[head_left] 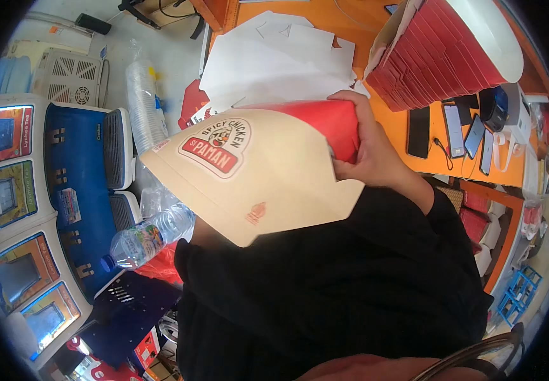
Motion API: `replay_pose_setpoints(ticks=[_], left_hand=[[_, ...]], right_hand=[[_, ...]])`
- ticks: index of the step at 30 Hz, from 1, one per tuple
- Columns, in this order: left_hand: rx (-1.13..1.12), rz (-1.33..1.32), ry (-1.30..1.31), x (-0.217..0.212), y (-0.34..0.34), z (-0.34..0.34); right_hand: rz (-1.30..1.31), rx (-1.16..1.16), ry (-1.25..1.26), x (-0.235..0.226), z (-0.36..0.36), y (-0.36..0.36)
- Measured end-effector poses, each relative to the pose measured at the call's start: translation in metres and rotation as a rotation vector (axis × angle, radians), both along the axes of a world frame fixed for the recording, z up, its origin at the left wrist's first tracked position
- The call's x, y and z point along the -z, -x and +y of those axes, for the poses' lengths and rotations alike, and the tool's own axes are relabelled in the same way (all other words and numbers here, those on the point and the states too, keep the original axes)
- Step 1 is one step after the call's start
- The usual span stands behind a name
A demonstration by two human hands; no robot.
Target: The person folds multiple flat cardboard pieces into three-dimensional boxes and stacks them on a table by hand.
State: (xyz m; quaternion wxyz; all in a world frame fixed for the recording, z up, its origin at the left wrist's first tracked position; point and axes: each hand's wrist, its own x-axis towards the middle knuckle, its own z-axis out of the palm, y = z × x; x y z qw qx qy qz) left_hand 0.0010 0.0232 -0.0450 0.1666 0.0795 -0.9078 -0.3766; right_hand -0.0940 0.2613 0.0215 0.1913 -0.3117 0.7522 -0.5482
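A paper food box [287, 171] with a printed tan face and a red side is held up in front of my chest, tilted. My right hand [376, 146] grips its red side at the right end, fingers over the top edge and thumb at the near side. Only a bit of my left forearm [206, 235] shows below the box's lower left edge. The left hand itself is hidden behind the box. Just beyond lie flat white box blanks [281, 63] on the orange table [389, 127], with red printed parts showing at their left.
A stack of nested red boxes [440, 57] stands at the far right. Several phones [454, 130] and cables lie on the table's right side. To the left are stacked clear cups [144, 95], a water bottle [150, 238] and a drink dispenser [84, 190].
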Motion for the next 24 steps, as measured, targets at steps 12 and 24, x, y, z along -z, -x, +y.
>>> replay_pose_setpoints(ticks=[12, 24], left_hand=[[0.034, -0.218, -0.198, 0.004, 0.025, -0.009], [0.007, -0.362, -1.18, -0.003, 0.031, -0.027]], right_hand=[[-0.319, 0.141, 0.057, 0.033, -0.004, 0.017], [-0.697, 0.238, 0.213, 0.041, 0.001, 0.035]])
